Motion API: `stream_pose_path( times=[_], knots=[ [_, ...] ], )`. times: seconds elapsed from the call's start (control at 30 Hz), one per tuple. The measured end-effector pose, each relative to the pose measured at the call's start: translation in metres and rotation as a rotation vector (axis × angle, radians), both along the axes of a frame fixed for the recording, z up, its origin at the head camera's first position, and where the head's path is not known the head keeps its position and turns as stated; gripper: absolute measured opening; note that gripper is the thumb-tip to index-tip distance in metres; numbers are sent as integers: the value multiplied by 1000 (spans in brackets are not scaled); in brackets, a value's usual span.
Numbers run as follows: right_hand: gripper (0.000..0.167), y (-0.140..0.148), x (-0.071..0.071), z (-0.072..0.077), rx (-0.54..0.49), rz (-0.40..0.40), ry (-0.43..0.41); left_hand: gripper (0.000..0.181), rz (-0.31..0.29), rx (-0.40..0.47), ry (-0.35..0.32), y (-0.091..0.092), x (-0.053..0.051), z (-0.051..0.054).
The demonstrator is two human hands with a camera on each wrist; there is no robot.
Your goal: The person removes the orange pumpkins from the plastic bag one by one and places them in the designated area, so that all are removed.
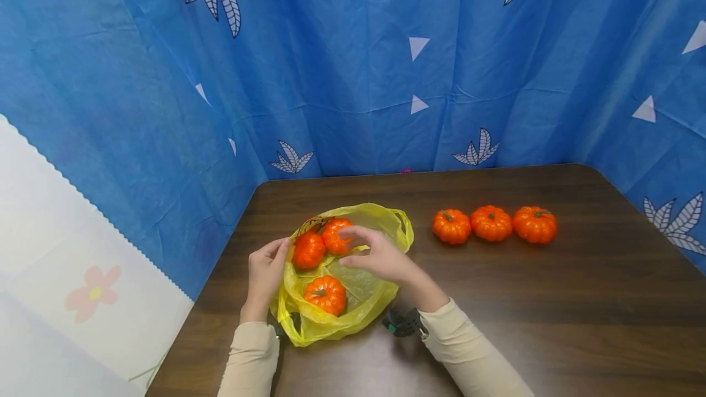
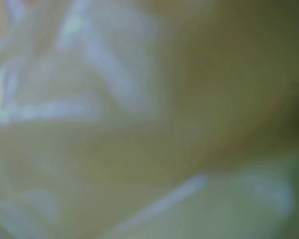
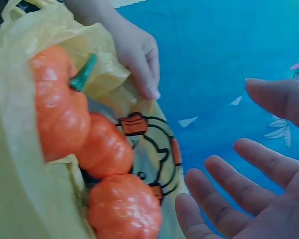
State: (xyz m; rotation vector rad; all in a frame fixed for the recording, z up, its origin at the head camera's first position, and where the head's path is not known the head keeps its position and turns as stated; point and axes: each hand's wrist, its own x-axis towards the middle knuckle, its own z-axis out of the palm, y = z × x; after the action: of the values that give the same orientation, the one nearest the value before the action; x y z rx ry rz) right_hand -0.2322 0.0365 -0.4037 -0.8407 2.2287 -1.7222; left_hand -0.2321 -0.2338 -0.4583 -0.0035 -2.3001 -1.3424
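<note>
A yellow plastic bag [image 1: 325, 328] lies spread with its mouth up on the left of the table. Inside it are three small orange pumpkins: one near the front [image 1: 331, 302], two side by side farther back, one of them [image 1: 309, 251] close to my left hand [image 1: 265, 274]. That hand pinches the bag's left rim between thumb and fingers. Over the bag's opening hangs my right hand [image 1: 383, 257], its fingers spread and holding nothing, as the right wrist view also shows. The left wrist view is filled by blurred yellowish plastic.
Three more orange pumpkins stand in a row at the back right: a left one [image 1: 451, 226], a middle one [image 1: 491, 223] and a right one [image 1: 535, 225]. The dark wooden table [image 1: 524, 311] ends at a blue patterned curtain [image 1: 353, 78].
</note>
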Motion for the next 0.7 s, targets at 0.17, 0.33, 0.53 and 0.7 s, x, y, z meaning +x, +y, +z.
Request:
stream_pose_path(
  times=[0.17,0.33,0.53,0.7],
  knots=[
    [55,-5,-1,-9,18,58,26,25,-11,10,7,0,1,0],
    [56,-9,-1,-12,69,71,47,25,-13,-3,19,1,0,1],
    [54,-13,-1,-19,86,107,-15,26,-5,-7,6,1,0,0],
    [56,-16,-5,-31,113,116,-51,27,-2,-1,-15,0,0,-1]
  ],
)
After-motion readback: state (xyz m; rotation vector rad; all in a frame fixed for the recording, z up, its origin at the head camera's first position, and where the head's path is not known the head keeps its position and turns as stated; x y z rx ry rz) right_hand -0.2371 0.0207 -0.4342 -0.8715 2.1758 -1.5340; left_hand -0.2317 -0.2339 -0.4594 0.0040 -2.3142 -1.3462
